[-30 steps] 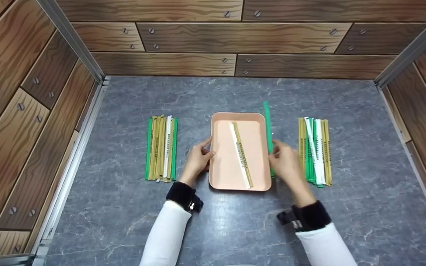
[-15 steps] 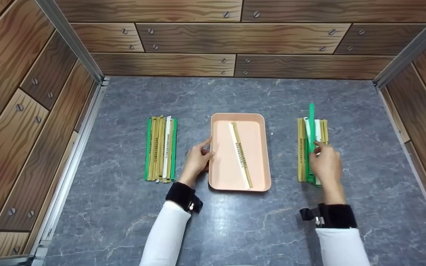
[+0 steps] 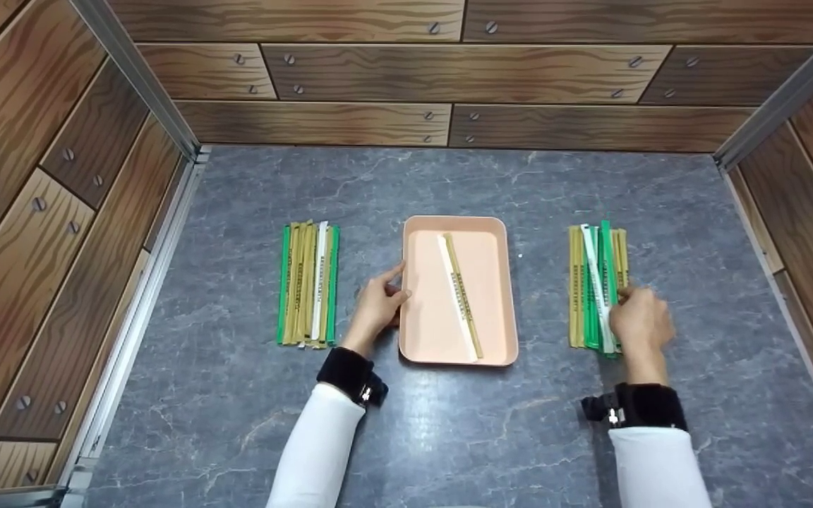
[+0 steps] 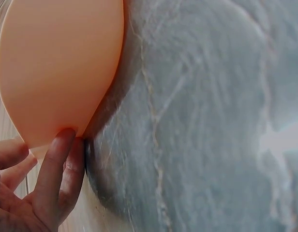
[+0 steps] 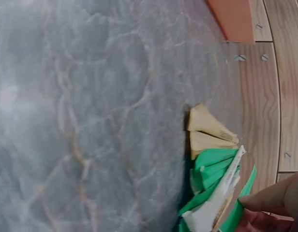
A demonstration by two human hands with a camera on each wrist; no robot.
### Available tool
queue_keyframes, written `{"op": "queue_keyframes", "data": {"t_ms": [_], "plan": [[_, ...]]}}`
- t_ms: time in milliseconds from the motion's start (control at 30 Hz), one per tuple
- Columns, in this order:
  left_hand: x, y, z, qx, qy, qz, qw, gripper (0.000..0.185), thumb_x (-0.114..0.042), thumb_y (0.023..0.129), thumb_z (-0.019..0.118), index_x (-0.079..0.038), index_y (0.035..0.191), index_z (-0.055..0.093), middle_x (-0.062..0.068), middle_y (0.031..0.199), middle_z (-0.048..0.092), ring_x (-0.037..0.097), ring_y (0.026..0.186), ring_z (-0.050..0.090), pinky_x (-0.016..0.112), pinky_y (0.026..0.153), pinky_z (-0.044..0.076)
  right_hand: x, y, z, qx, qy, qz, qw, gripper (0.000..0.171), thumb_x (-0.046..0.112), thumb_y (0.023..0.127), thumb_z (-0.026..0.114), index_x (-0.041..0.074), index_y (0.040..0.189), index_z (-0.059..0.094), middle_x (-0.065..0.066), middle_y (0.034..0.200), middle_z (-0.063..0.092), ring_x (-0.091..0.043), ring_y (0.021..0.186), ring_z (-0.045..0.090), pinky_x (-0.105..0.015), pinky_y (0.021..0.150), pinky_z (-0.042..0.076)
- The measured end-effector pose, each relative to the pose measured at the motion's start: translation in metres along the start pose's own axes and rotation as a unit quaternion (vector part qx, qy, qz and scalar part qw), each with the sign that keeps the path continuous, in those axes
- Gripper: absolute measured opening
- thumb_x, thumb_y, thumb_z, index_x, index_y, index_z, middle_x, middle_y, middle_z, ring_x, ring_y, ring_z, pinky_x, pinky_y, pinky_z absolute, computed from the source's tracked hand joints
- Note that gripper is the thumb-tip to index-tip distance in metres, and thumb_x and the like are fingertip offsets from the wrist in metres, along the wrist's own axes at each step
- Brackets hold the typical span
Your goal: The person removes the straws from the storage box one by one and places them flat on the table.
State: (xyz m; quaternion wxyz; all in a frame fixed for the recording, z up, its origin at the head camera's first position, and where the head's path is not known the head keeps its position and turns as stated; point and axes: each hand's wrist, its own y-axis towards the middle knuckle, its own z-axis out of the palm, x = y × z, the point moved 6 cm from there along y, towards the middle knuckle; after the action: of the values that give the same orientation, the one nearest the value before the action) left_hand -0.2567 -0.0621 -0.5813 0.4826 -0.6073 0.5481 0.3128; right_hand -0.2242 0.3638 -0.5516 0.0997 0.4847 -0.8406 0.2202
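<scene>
My left hand [image 3: 378, 303] grips the left side of a peach-coloured tray [image 3: 410, 339], thumb at the rim; in the left wrist view, fingers [image 4: 57, 159] press against the tray's wall [image 4: 67, 63]. Inside the tray lie a white wrapped straw [image 3: 454, 282] and a brown wrapped straw [image 3: 468, 310], side by side and slanted. Over the right-hand bundle of wrapped straws [image 3: 576, 282], my right hand [image 3: 641, 321] pinches a green wrapped straw [image 3: 607, 247]. That green straw [image 5: 243, 198] shows between thumb and fingers in the right wrist view, its lower part hidden.
Left of the tray lies another bundle of green, brown and white wrapped straws [image 3: 300, 282]. Grey marbled tabletop [image 3: 463, 430] separates the bundles from the tray. Wood-patterned walls [image 3: 406, 70] enclose the back and both sides.
My right hand has carried the green straw from beside the tray's right edge to the right bundle, then lowered it there a little further right. The left hand and tray stay put.
</scene>
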Motion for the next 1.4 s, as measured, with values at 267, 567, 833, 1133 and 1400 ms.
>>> {"op": "queue_keyframes", "data": {"t_ms": [267, 567, 833, 1133, 1400], "plan": [[-0.001, 0.000, 0.001, 0.006, -0.023, -0.001, 0.9997, 0.056, -0.004, 0.094, 0.064, -0.020, 0.146, 0.049, 0.018, 0.087, 0.067, 0.023, 0.065, 0.067, 0.030, 0.046, 0.053, -0.002, 0.003, 0.010, 0.039, 0.001, 0.007, 0.999, 0.048, 0.009, 0.094, 0.047, 0.005, 0.141, 0.053, -0.027, 0.132, 0.054, -0.048, 0.107, 0.056, -0.058, 0.070, 0.047], [-0.002, 0.000, 0.001, 0.004, -0.026, -0.002, 0.9996, 0.057, -0.004, 0.094, 0.064, -0.020, 0.146, 0.049, 0.018, 0.090, 0.068, 0.024, 0.067, 0.067, 0.030, 0.046, 0.054, 0.016, -0.007, 0.009, 0.010, 0.023, -0.032, 0.999, 0.045, 0.018, 0.096, 0.048, 0.004, 0.137, 0.056, -0.023, 0.121, 0.063, -0.040, 0.093, 0.064, -0.046, 0.057, 0.049], [0.000, 0.000, 0.001, 0.006, -0.028, 0.000, 0.9996, 0.057, -0.004, 0.094, 0.064, -0.019, 0.146, 0.048, 0.019, 0.092, 0.068, 0.026, 0.072, 0.068, 0.030, 0.048, 0.053, 0.075, -0.039, 0.013, -0.084, 0.059, -0.197, 0.975, 0.031, 0.009, 0.091, 0.057, 0.000, 0.118, 0.068, -0.020, 0.102, 0.070, -0.035, 0.084, 0.067, -0.047, 0.065, 0.053], [0.000, -0.001, 0.000, 0.003, -0.019, -0.001, 0.9998, 0.056, -0.006, 0.094, 0.064, -0.019, 0.146, 0.049, 0.016, 0.088, 0.067, 0.023, 0.067, 0.066, 0.029, 0.047, 0.053, 0.145, -0.086, 0.047, -0.081, 0.081, -0.366, 0.923, 0.020, 0.001, 0.085, 0.067, -0.002, 0.103, 0.073, -0.015, 0.087, 0.071, -0.026, 0.073, 0.066, -0.041, 0.063, 0.055], [-0.001, 0.000, -0.001, -0.003, -0.011, 0.010, 0.9999, 0.055, -0.005, 0.094, 0.065, -0.018, 0.145, 0.050, 0.016, 0.086, 0.068, 0.022, 0.067, 0.067, 0.029, 0.050, 0.054, 0.174, -0.107, 0.081, -0.028, 0.056, -0.415, 0.908, 0.018, -0.003, 0.082, 0.069, -0.004, 0.099, 0.072, -0.011, 0.084, 0.064, -0.023, 0.072, 0.064, -0.034, 0.062, 0.055]]}}
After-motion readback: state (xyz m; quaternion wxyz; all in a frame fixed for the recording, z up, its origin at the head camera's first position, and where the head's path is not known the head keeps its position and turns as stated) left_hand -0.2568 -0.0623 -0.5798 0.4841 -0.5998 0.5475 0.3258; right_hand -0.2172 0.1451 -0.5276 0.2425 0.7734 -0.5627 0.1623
